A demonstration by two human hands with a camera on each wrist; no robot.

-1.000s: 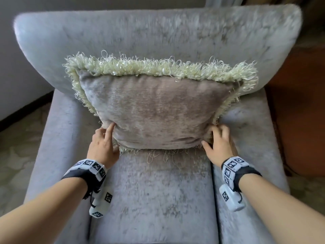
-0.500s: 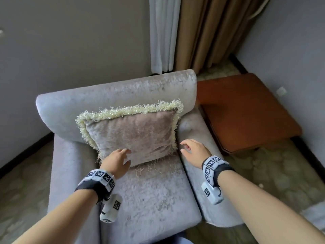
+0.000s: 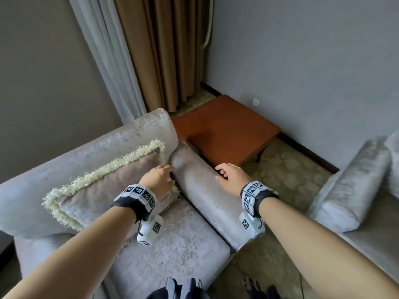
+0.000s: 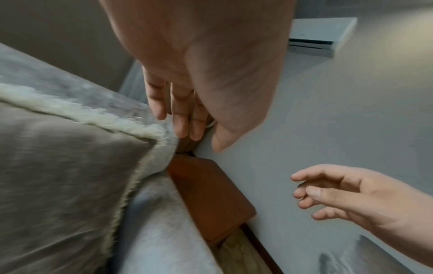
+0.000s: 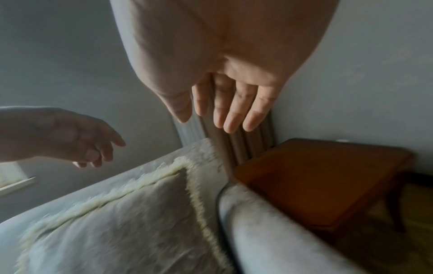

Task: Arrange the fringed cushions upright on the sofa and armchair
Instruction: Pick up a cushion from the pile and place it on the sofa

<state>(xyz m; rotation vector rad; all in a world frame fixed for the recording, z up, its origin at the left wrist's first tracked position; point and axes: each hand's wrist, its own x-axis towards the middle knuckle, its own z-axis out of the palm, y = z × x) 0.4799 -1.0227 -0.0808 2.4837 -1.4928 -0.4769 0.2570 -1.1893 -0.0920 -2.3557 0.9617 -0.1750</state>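
Note:
A taupe cushion (image 3: pixel 103 190) with a cream fringe leans upright against the back of the grey armchair (image 3: pixel 172 251). My left hand (image 3: pixel 160 178) hovers over the cushion's right edge, fingers loose, holding nothing. My right hand (image 3: pixel 228 174) floats above the chair's right armrest (image 3: pixel 205 190), fingers relaxed and empty. The left wrist view shows the cushion (image 4: pixel 58 166) beside and below my left hand's straight fingers (image 4: pixel 180 118). In the right wrist view the cushion (image 5: pixel 117 222) lies below and my right hand's fingers (image 5: pixel 234 111) touch nothing.
A brown wooden side table (image 3: pixel 224 130) fills the corner between the armchair and a grey sofa (image 3: pixel 349 190) at the right edge. Curtains (image 3: pixel 164 50) hang behind the chair. Patterned floor (image 3: pixel 287 167) lies between chair and sofa.
Both hands have let go of the cushion's lower corners and lifted off it, shifting right. The view has pulled back and turned right, bringing the sofa into sight.

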